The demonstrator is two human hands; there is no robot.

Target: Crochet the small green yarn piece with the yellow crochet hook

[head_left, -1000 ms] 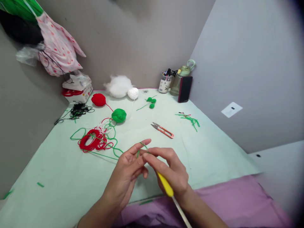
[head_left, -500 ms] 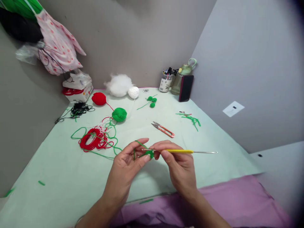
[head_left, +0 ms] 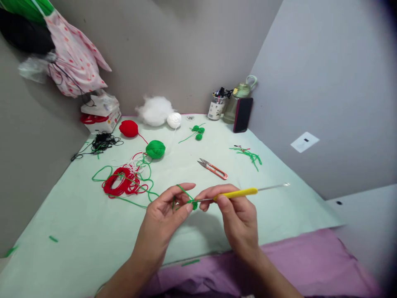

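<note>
A small green crochet piece [head_left: 194, 205] is pinched between the thumb and fingers of my left hand [head_left: 167, 215]. Green yarn runs over that hand's raised index finger and down to the piece. My right hand [head_left: 237, 219] grips a crochet hook [head_left: 238, 193] by its yellow handle, thumb below and fingers on top. The hook's thin metal tip meets the green piece, and its other metal end points right and slightly up. From my left hand the yarn trails left toward loose strands and a green yarn ball [head_left: 155, 149].
Orange-handled thread snips [head_left: 212, 169] lie beyond my hands. Left of them is a red yarn coil [head_left: 115, 184]. At the back stand a red yarn ball [head_left: 128, 128], white stuffing [head_left: 155, 111], a pen cup [head_left: 216, 108] and a phone [head_left: 243, 115]. Green scraps [head_left: 248, 155] lie at right.
The crochet hook has tilted, its right end rising, and its left tip has drawn back right and down to the green piece. My left hand stays almost in place.
</note>
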